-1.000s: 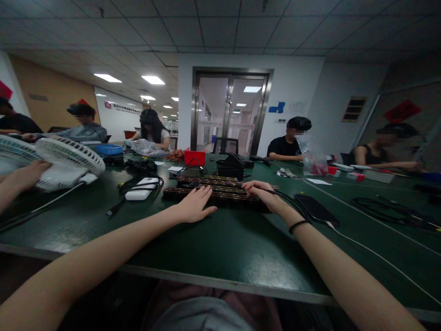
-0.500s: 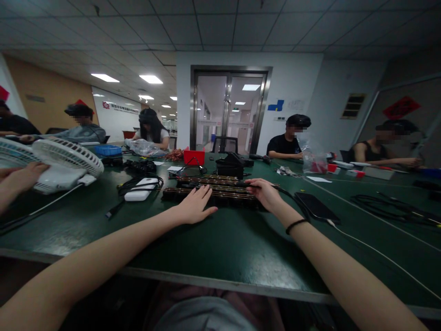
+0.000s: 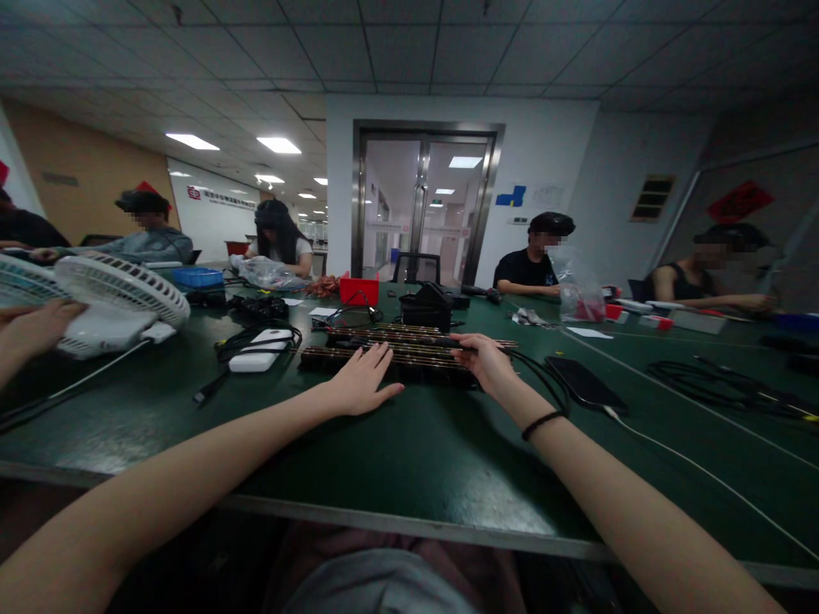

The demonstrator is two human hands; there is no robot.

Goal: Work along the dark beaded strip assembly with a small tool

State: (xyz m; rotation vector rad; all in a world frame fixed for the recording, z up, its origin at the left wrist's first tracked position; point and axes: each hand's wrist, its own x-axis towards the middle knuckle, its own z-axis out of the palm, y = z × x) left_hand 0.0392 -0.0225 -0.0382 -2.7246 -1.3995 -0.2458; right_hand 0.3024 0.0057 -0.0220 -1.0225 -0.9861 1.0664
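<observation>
A dark rack-like assembly (image 3: pixel 419 367) with several thin, copper-coloured strips running lengthwise lies on the green table. My left hand (image 3: pixel 359 381) rests flat over its left part, fingers spread. Over the right part, my right hand (image 3: pixel 487 365) pinches a slim black stick-like tool (image 3: pixel 461 340) held nearly level above the strips. A black cable (image 3: pixel 551 367) loops off to the right of that hand. My fingers hide part of the tool, and its tip is too dark to make out.
To the left lie a white power bank (image 3: pixel 259 351) with a black cable and a white fan (image 3: pixel 121 298) held by another person's hand (image 3: pixel 42 328). A phone (image 3: pixel 585 384) sits at right. Behind the rack are a black box (image 3: pixel 426 309) and a red bin (image 3: pixel 358 290).
My right hand has moved slightly left along the strips with the black tool. My left hand keeps its place on the rack.
</observation>
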